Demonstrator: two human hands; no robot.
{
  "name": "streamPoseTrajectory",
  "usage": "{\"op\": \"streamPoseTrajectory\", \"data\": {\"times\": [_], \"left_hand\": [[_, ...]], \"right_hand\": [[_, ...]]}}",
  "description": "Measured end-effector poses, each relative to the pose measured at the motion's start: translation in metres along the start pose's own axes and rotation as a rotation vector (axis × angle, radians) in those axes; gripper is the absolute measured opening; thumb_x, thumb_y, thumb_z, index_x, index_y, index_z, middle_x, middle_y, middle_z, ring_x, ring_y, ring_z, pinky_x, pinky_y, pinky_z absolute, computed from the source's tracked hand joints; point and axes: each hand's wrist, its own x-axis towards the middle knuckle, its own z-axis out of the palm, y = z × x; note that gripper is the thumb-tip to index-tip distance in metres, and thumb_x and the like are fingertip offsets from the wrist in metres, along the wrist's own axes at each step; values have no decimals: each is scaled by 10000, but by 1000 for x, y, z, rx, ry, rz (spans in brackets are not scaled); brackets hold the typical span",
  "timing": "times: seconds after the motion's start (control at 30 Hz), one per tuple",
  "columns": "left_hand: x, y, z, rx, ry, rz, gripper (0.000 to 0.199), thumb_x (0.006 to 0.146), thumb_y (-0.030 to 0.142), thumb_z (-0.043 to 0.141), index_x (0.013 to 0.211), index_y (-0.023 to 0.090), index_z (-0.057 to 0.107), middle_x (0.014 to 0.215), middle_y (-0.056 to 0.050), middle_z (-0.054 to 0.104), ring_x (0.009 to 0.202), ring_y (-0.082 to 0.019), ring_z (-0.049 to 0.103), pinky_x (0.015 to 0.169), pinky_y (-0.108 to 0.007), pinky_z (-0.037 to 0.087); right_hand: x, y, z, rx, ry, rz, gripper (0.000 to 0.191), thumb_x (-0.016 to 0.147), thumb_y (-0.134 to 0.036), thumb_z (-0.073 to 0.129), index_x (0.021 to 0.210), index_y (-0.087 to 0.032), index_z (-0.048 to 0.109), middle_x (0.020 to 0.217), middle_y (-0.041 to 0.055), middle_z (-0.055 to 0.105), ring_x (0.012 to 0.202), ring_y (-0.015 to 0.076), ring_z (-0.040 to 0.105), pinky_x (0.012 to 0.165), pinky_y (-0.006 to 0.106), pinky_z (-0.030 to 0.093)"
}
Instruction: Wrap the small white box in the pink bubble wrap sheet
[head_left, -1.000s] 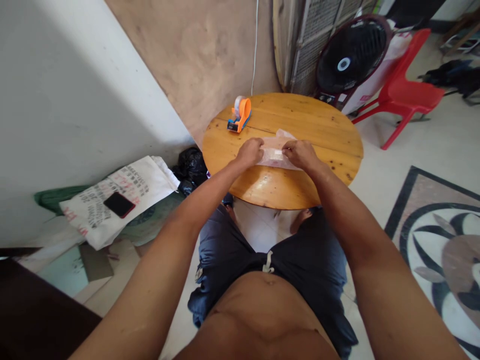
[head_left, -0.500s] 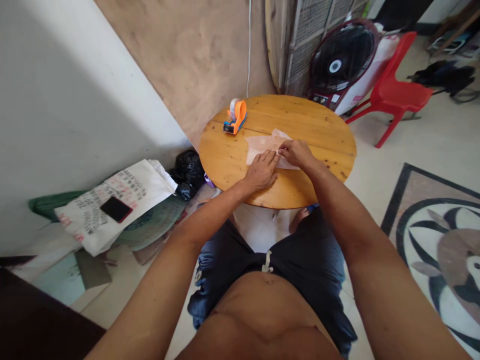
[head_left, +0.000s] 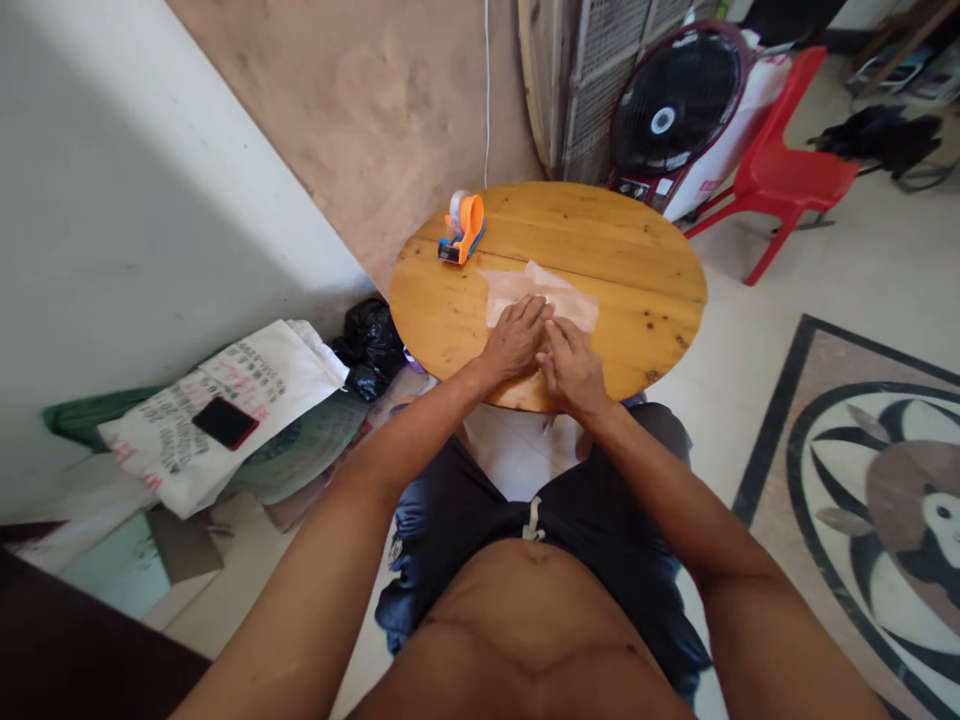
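Note:
A thin, pinkish see-through sheet (head_left: 506,290), perhaps plastic film, lies crumpled on the round wooden table (head_left: 637,260). My left hand (head_left: 517,335) rests flat over its near edge, fingers stretched forward. Close beside it, my right hand (head_left: 571,365) has its fingers curled in against the left fingertips; whatever they pinch is hidden. A small pale spot (head_left: 546,299) shows on the sheet just past the fingertips. Farther back on the left stands an orange and blue tape dispenser (head_left: 466,230) with a roll of tape in it.
Left of the table, a phone (head_left: 225,422) lies on a printed white sack (head_left: 169,425), near a black plastic bag (head_left: 375,335). A fan (head_left: 675,100) and a red chair (head_left: 795,185) stand behind on the right. A wall board (head_left: 360,90) borders the table's back.
My right hand has come back toward me and slightly left, from the sheet's middle to beside the left fingers. My left hand stays pressed on the sheet. The view has shifted slightly.

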Motion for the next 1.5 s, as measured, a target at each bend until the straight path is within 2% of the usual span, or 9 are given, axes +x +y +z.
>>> {"op": "streamPoseTrajectory", "data": {"times": [0.1, 0.27, 0.5, 0.67, 0.8, 0.93, 1.17, 1.33, 1.5], "left_hand": [[0, 1, -1, 16, -23, -20, 580, 1004, 308, 414, 1536, 76, 409, 1596, -238, 427, 1555, -359, 289, 1250, -493, 276], [2, 6, -3, 21, -15, -62, 557, 1026, 295, 361, 1559, 135, 395, 1591, -188, 456, 1546, -337, 313, 1248, -493, 274], [4, 7, -10, 65, -25, -29, 602, 991, 376, 473, 1540, 135, 414, 1575, -205, 462, 1521, -370, 341, 1252, -567, 228], [5, 12, -21, 127, -71, -24, 625, 969, 354, 521, 1537, 117, 413, 1529, -245, 489, 1513, -393, 344, 1227, -620, 243], [5, 16, -23, 166, -76, -14, 574, 981, 332, 511, 1532, 192, 434, 1589, -207, 435, 1495, -384, 361, 1207, -647, 257], [5, 19, -20, 217, -71, -26, 582, 979, 336, 528, 1537, 190, 443, 1470, -221, 539, 1448, -416, 401, 1191, -667, 254], [9, 22, -21, 238, -77, -11, 489, 996, 296, 476, 1472, 193, 513, 1489, -226, 511, 1441, -417, 388, 1164, -694, 262], [13, 27, -22, 235, -90, -42, 422, 991, 267, 465, 1383, 179, 590, 1460, -211, 539, 1407, -417, 416, 1155, -716, 256], [17, 32, -20, 240, -114, -63, 394, 998, 247, 432, 1314, 154, 649, 1419, -214, 574, 1443, -434, 373, 1163, -734, 224]], "right_hand": [[6, -1, 22, 143, 40, 105, 647, 1028, -459, 337, 1594, -146, 369, 1572, 217, 470, 1480, 342, 423, 1200, 594, 397], [25, 12, 38, 270, 122, 227, 702, 1018, -526, 328, 1547, -71, 408, 1545, 255, 490, 1467, 327, 442, 1210, 555, 389], [31, 38, 28, 329, 154, 267, 598, 1012, -509, 385, 1459, -141, 535, 1409, 198, 612, 1318, 285, 582, 1140, 487, 470], [35, 71, 11, 121, 230, 417, 551, 890, -424, 569, 1347, -123, 633, 1280, 199, 663, 1192, 328, 626, 1055, 519, 520], [51, 88, 2, 11, 37, 525, 642, 818, -343, 658, 1392, -56, 619, 1276, 224, 690, 1180, 344, 648, 1068, 494, 502], [72, 90, 0, 29, -113, 528, 630, 812, -352, 693, 1388, -98, 652, 1213, 172, 747, 1110, 309, 690, 1015, 426, 522], [95, 89, -3, -54, -259, 552, 323, 852, -407, 698, 1051, -182, 815, 942, 88, 781, 878, 220, 679, 787, 295, 480], [105, 91, -9, -30, -346, 572, 287, 849, -440, 718, 869, -164, 793, 691, 24, 662, 661, 151, 547, 607, 267, 350], [113, 92, -10, -59, -368, 585, 226, 842, -369, 728, 751, -163, 732, 585, -3, 549, 602, 138, 469, 581, 279, 314]]}}
